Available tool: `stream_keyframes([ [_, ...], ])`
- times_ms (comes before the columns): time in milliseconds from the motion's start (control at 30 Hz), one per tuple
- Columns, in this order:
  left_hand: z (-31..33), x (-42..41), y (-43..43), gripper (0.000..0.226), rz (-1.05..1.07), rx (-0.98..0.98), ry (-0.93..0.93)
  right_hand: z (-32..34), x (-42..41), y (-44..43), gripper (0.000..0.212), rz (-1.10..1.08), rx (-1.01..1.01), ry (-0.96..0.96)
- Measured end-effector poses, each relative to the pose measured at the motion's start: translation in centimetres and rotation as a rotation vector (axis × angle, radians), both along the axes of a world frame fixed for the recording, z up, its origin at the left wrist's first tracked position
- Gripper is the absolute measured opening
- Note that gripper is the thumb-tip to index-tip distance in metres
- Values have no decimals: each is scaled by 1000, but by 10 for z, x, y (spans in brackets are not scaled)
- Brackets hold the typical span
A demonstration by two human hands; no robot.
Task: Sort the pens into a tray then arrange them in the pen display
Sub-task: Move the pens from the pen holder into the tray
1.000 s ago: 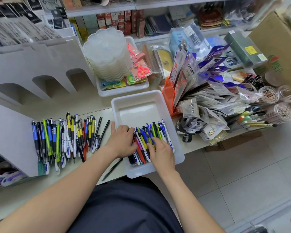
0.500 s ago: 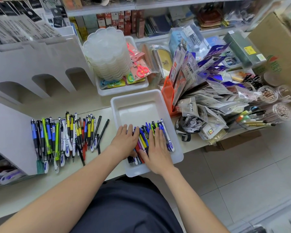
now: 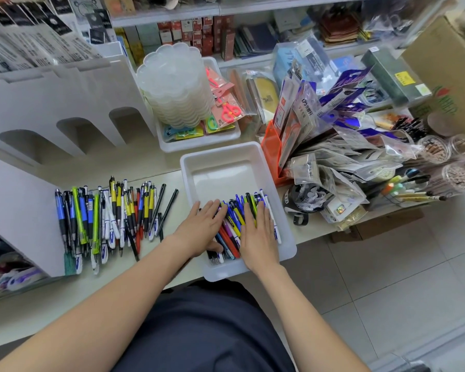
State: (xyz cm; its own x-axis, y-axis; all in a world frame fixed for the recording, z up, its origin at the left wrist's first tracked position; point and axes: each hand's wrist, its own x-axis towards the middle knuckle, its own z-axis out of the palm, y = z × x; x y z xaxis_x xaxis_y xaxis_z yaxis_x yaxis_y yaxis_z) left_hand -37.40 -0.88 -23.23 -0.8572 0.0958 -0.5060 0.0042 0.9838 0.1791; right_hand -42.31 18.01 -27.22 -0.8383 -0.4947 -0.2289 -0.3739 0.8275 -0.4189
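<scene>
A white tray (image 3: pixel 220 159) sits at the counter's front edge, its near half filled with several coloured pens (image 3: pixel 236 216) lying lengthwise. My left hand (image 3: pixel 202 226) lies flat on the left part of that bundle, fingers straight. My right hand (image 3: pixel 257 234) presses flat on the right part, fingers straight and together. A second spread of several pens (image 3: pixel 110 213) lies on the counter to the left of the tray. The white pen display (image 3: pixel 51 103) with arched slots stands behind and to the left of them.
Another white tray (image 3: pixel 199 143) with a stack of clear lids and scissors packs stands behind. An orange holder (image 3: pixel 271 154) and a heap of packaged stationery crowd the tray's right side. Clear pots (image 3: pixel 459 178) stand at the far right. Tiled floor lies below the counter edge.
Both hands have flattened from curled fingers onto the pens in the tray. A black pen lying near the counter's front edge a second ago is no longer there.
</scene>
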Motion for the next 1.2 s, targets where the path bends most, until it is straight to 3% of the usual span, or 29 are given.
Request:
stream_keyframes([
  [167, 4, 6, -9, 88, 108, 291, 153, 11, 4, -1, 30, -16, -129, 200],
  [300, 11, 19, -18, 32, 338, 338, 491, 23, 3, -12, 21, -57, -235, 178],
  [400, 19, 30, -35, 13, 532, 278, 503, 41, 10, -37, 21, 0, -369, -10],
  [567, 11, 66, -65, 25, 671, 195, 223, 55, 38, -84, 22, 263, -172, -281],
  [733, 6, 102, -84, 21, 730, 159, 182, 49, 68, -125, 28, 475, 243, -244],
  [867, 8, 125, -94, 19, 732, 178, 174, 32, 90, -145, 37, 456, 412, -261],
  [1033, 12, 140, -108, 22, 725, 160, 215, 27, 101, -165, 49, 276, 348, -225],
  [1200, 17, 151, -122, 30, 740, 101, 313, 20, 99, -181, 49, 40, 82, -181],
])
